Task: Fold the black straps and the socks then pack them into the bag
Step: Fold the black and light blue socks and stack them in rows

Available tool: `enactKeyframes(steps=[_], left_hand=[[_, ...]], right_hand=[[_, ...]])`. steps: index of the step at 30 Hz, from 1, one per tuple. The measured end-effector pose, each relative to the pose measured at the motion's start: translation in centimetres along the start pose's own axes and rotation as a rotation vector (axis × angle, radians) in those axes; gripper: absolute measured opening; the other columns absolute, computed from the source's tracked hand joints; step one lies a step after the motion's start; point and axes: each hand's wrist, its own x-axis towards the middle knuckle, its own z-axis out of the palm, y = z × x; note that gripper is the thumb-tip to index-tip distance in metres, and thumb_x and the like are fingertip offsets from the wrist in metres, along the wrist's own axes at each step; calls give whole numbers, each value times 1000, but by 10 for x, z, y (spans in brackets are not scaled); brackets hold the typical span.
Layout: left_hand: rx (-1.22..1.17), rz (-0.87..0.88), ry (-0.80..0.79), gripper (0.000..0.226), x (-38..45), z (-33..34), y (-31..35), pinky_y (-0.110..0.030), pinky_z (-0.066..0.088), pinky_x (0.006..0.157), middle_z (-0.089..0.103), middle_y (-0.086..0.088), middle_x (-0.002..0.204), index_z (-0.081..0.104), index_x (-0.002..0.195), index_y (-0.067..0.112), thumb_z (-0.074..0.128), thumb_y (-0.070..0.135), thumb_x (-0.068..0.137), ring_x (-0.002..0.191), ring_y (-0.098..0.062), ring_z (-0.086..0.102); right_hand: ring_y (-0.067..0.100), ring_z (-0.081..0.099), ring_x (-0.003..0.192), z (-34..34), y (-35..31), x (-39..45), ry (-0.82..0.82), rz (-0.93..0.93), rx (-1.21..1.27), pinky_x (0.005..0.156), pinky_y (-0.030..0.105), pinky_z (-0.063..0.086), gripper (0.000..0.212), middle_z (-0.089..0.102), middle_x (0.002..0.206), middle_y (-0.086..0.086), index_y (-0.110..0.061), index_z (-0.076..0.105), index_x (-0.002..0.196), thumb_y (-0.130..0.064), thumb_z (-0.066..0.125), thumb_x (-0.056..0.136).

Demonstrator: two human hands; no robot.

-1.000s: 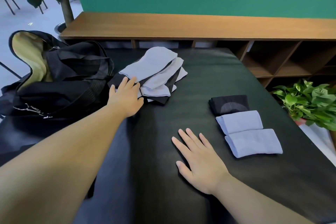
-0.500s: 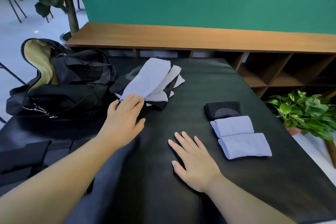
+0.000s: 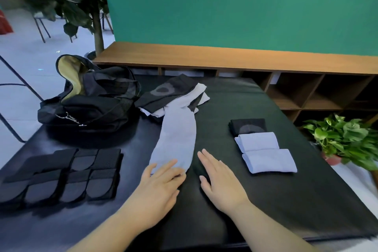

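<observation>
Green wall backs a black desk [image 3: 266, 200]. At lower centre, left hand [image 3: 157, 188] rests spread fingers on a pale sock [image 3: 176, 139]; right hand [image 3: 221, 182] lies flat beside it. Folded straps [image 3: 67, 176] sit lower left, bag [image 3: 92, 100] upper left, folded socks [image 3: 263, 149] right.

one bag [image 3: 92, 100], three folded socks [image 3: 263, 145], one flat light sock [image 3: 176, 139], one unsorted sock pile [image 3: 173, 94] of uncertain number, one group of folded black straps [image 3: 67, 174], two hands.
</observation>
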Motion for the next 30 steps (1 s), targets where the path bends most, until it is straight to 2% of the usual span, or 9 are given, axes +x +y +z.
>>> enactKeyframes(steps=[5,9,13,16,18,20,22,25,30], left_hand=[[-73,98,40,31,-10,4,21,-27,32,98,54,21,118,58,112,33,44,33,85,122,-4,42],[-167,150,65,29,-18,1,30,-22,33,95,55,22,119,57,115,33,45,31,88,116,-1,47],[-349,-108,116,36,-11,1,28,-20,29,97,53,20,127,53,122,35,34,30,91,117,1,45],[-337,-299,-90,75,0,11,27,-27,7,116,16,20,151,30,146,29,5,50,78,139,4,9],[-220,-283,-225,87,2,18,31,-29,-11,114,-14,21,149,5,152,25,-6,57,71,139,3,-16],[-162,-271,-267,88,3,20,34,-29,-17,111,-25,19,143,-7,151,23,-10,60,71,137,0,-25],[-153,-271,-281,89,2,20,34,-27,-19,110,-27,16,143,-9,150,21,-11,62,71,133,-1,-30],[-160,-288,-303,90,1,20,32,-25,-20,109,-26,15,146,-9,150,20,-13,59,69,131,1,-31],[-130,-470,-264,94,-9,19,6,-32,-10,115,-15,10,157,-6,151,24,-15,62,65,140,-5,-20]], right_hand=[[2,30,136,11,1,-14,74,-62,42,112,22,19,54,28,152,-15,-34,40,141,-45,25,90],[10,47,128,21,5,-20,183,-65,105,103,37,42,44,58,129,-15,-27,68,109,-40,30,90],[-3,37,131,23,0,-33,113,-101,149,115,25,22,51,53,131,-24,-25,65,111,-43,22,90],[-21,26,126,23,-6,-47,136,-82,232,112,12,11,44,44,125,-33,-21,67,104,-29,27,87],[-28,24,121,23,-6,-52,147,-31,322,110,8,13,53,43,121,-34,-19,68,101,-30,21,80],[-27,27,120,18,-8,-52,147,2,346,107,8,21,56,45,119,-34,-20,67,103,-39,21,78],[-21,24,122,13,-12,-51,122,-15,232,109,15,25,54,41,127,-31,-24,61,113,-49,24,82],[-14,1,135,11,-18,-47,-5,-50,39,114,15,1,70,12,148,-29,-31,36,143,-61,16,82],[-16,-12,131,11,-20,-45,-46,-36,-25,110,13,-12,75,2,147,-32,-36,23,148,-61,8,79]])
